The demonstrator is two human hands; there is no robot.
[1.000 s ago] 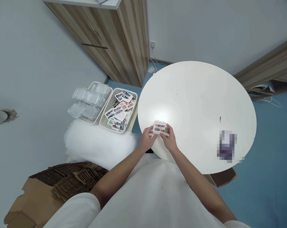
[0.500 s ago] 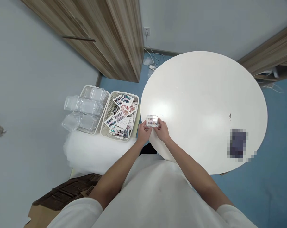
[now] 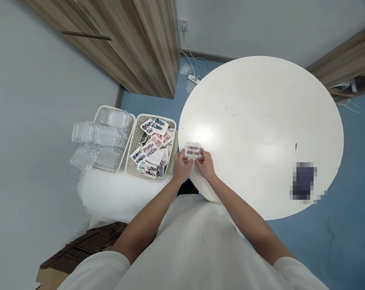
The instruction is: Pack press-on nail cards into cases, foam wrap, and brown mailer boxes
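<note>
A small clear plastic case [image 3: 192, 150] with a card of press-on nails inside sits between my two hands at the near left edge of the white table. My left hand [image 3: 182, 164] grips its left side, fingers bent round the edge. On the opposite side my right hand [image 3: 205, 163] pinches the near right corner. The case looks closed, though its lid seam is too small to make out. To the left, a white basket [image 3: 128, 162] holds many cards of press-on nails [image 3: 150, 149]. Beside it stands another basket [image 3: 130, 139] heaped with clear plastic cases [image 3: 110, 137].
The round white table [image 3: 260, 112] fills the right side, with a dark blurred-out object [image 3: 303, 181] near its right edge. A roll of white wrap [image 3: 110, 193] lies below the baskets. A brown cardboard box [image 3: 54, 276] is at lower left. Cables and a power strip [image 3: 193, 79] lie on the floor.
The case in my hands has tilted a little, so its card of nails shows more plainly. Both hands stay on it. The whole view has shifted slightly.
</note>
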